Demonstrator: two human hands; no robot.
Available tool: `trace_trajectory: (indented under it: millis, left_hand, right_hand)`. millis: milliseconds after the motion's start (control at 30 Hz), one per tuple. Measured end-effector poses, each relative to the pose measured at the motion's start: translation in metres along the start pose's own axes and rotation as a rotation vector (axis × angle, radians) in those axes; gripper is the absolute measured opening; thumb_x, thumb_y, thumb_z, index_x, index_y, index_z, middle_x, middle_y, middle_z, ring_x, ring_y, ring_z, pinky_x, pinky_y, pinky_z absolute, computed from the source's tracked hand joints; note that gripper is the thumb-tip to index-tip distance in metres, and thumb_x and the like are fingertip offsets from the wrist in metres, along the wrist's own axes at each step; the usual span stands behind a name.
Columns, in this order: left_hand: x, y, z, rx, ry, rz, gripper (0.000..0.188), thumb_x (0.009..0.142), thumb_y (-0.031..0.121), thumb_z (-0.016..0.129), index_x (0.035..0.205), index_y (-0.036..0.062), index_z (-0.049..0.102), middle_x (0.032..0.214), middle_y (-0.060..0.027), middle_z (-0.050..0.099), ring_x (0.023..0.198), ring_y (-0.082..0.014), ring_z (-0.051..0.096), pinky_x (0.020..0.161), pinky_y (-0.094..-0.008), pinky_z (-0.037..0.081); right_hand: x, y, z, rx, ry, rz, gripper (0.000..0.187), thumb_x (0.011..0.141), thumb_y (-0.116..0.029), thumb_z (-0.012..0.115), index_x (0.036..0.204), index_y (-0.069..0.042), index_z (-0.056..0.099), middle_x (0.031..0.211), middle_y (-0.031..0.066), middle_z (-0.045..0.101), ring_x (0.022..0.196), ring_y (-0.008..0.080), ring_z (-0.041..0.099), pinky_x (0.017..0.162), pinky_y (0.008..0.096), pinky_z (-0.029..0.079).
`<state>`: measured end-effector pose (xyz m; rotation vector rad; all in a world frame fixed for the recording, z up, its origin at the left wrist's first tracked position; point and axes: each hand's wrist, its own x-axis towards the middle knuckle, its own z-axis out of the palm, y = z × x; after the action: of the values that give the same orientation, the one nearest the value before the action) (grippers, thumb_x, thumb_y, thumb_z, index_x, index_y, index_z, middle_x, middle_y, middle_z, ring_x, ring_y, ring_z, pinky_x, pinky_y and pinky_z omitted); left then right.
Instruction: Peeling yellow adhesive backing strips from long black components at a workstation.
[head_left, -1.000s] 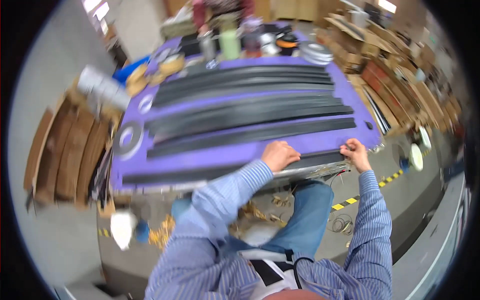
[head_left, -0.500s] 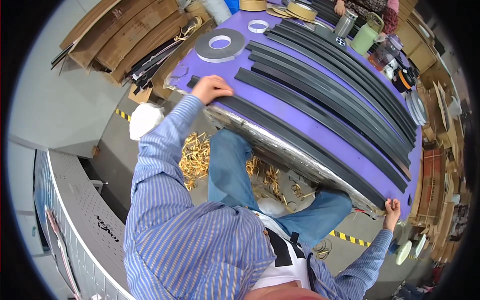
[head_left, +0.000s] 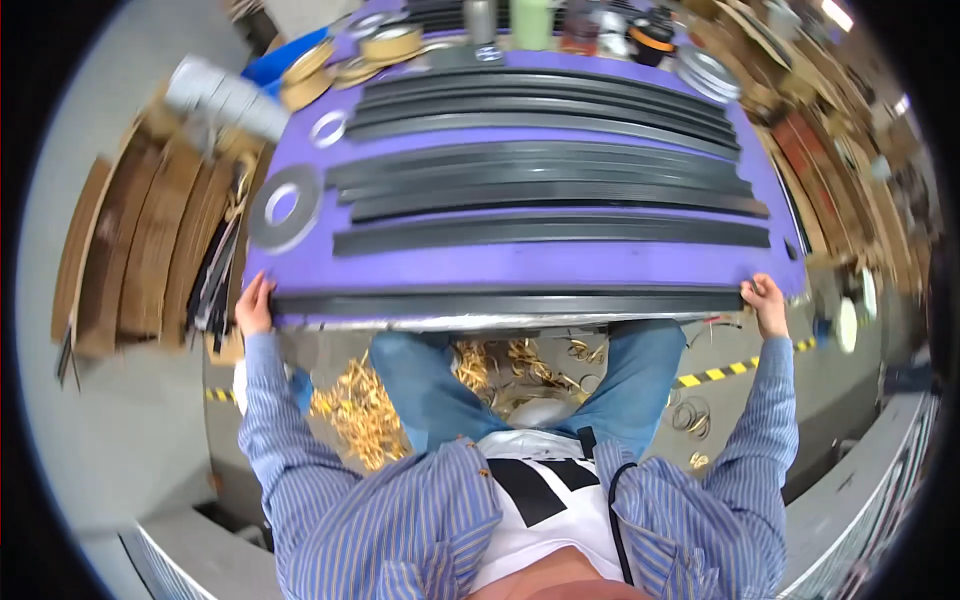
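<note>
A purple tabletop is carrying a long dark strip along its near edge and more dark strips behind it. A large grey roll is lying at left, with tan rolls sitting farther back.

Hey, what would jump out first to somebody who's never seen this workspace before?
Probably the bright purple table, with long dark strips lying across it. At its near edge, the left hand and right hand hold opposite ends of another strip. Next come the big grey roll on the table's left side and the golden curls heaped on the floor by the left knee.
</note>
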<state>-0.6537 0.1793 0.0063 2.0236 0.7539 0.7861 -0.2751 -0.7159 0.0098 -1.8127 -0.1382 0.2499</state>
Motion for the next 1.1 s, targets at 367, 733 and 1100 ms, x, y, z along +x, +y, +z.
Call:
trace_trajectory:
  millis: [367, 733, 1100]
  left_hand:
    - [-0.125, 0.256, 0.262, 0.373, -0.605, 0.914, 0.067, 0.059, 0.042, 0.077, 0.115, 0.0104, 0.059, 0.092, -0.0065, 0.059, 0.087, -0.0244, 0.053, 0.077, -0.0369, 0.040]
    - [-0.111, 0.288, 0.260, 0.398, -0.715, 0.935, 0.057, 0.057, 0.037, 0.080, 0.102, 0.0076, 0.064, 0.088, -0.0077, 0.057, 0.078, -0.0249, 0.054, 0.068, -0.0352, 0.044]
    - [0.087, 0.384, 0.364, 0.139, -0.761, 0.843, 0.050, 0.061, 0.017, 0.081, 0.103, -0.0013, 0.062, 0.096, -0.0121, 0.060, 0.090, -0.0250, 0.058, 0.079, -0.0320, 0.046]
  right_hand:
    - [-0.020, -0.013, 0.001, 0.578, 0.252, 0.032, 0.020, 0.085, -0.005, 0.060, 0.102, -0.012, 0.052, 0.095, 0.0051, 0.063, 0.049, 0.0055, 0.042, 0.056, 0.0240, 0.047]
    - [-0.032, 0.025, -0.013, 0.759, 0.478, -0.072, 0.017, 0.091, -0.018, 0.054, 0.107, -0.010, 0.053, 0.087, 0.0055, 0.065, 0.033, 0.0056, 0.032, 0.037, 0.0205, 0.040]
    - [-0.022, 0.048, -0.013, 0.710, 0.623, -0.091, 0.013, 0.093, -0.017, 0.051, 0.103, -0.009, 0.051, 0.080, 0.0061, 0.065, 0.028, 0.0061, 0.031, 0.029, 0.0201, 0.035]
